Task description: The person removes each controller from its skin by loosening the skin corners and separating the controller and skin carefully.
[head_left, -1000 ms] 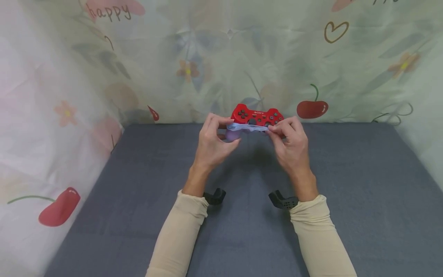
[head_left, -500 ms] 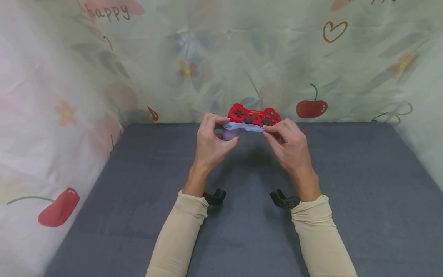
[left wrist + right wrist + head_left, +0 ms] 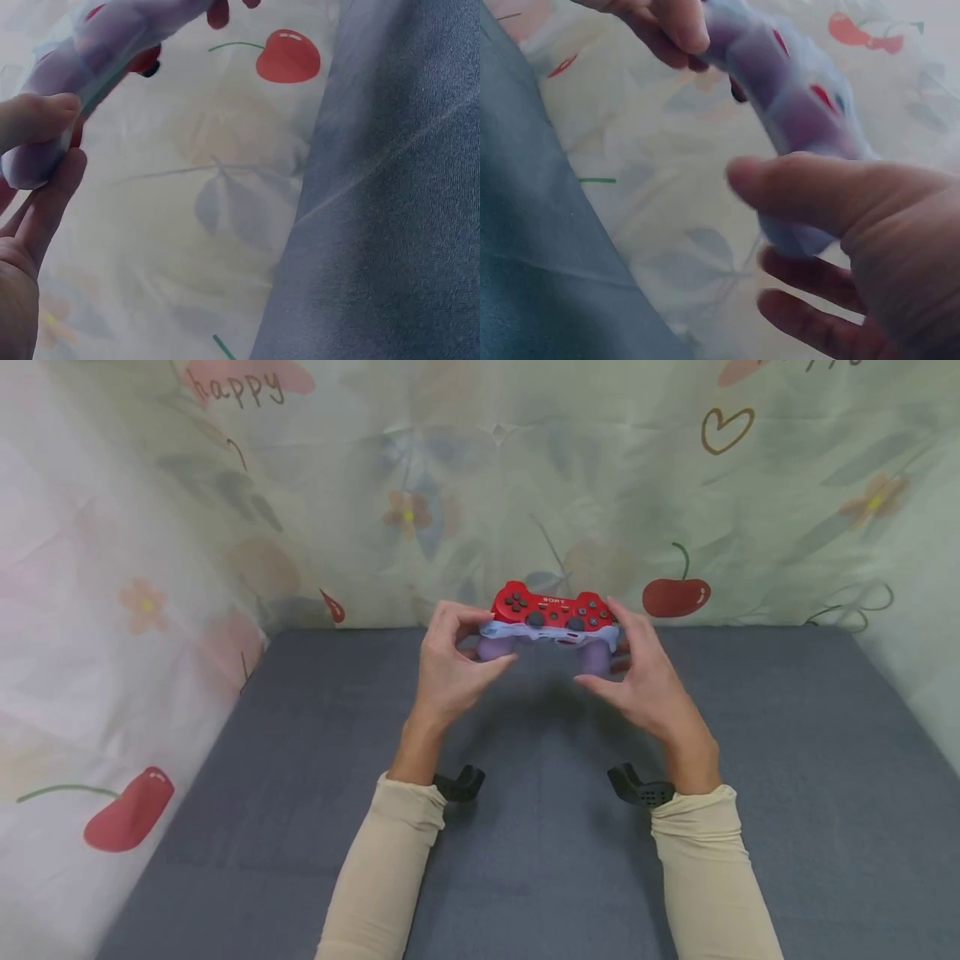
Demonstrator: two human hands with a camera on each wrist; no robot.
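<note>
Both hands hold a red game controller marked SONY, raised above the far edge of the table with its buttons and sticks upward. A pale purple, translucent silicone cover wraps its underside and grips, with an edge along the front. My left hand grips the left end between thumb and fingers. At the right end, my right hand has its thumb in front of the covered grip and its fingers at the outer side and behind. In the right wrist view, red shows through openings in the cover.
A grey cloth-covered table lies below the hands. Behind it hangs a pale curtain printed with cherries, flowers and leaves. Black wrist mounts stick out from the sleeve cuffs.
My right hand has let go of its pinch on the cover's front edge and moved right, round the right grip. That purple grip now shows. The left hand keeps its hold.
</note>
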